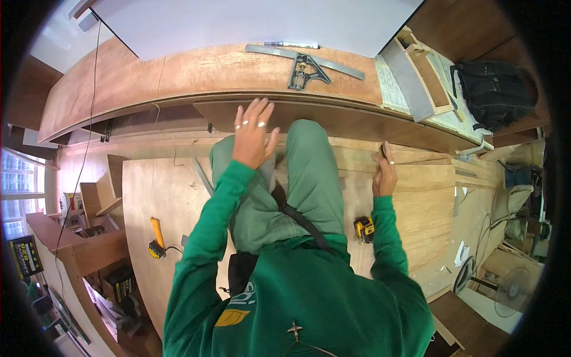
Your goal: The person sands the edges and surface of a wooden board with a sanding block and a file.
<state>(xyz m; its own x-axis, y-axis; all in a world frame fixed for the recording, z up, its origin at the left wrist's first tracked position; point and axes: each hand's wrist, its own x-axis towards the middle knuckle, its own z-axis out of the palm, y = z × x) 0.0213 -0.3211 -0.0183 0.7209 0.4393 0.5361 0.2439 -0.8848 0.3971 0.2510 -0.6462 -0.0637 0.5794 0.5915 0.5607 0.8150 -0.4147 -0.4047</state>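
Note:
My left hand is raised above my left knee, fingers apart and palm bare, rings on two fingers. It is close to the front edge of a brown drawer-like panel under the worktop. My right hand is out to the right of my knees, its fingers drawn together. A small dark thing shows at its fingertips, too small to name. On the worktop lies a combination square with a steel blade, and a marker pen lies behind it.
A yellow-black tape measure lies on the plywood by my right forearm. Left of me is a yellow-handled tool. A white panel covers the far worktop. A black backpack and a wooden tray stand far right; a fan lower right.

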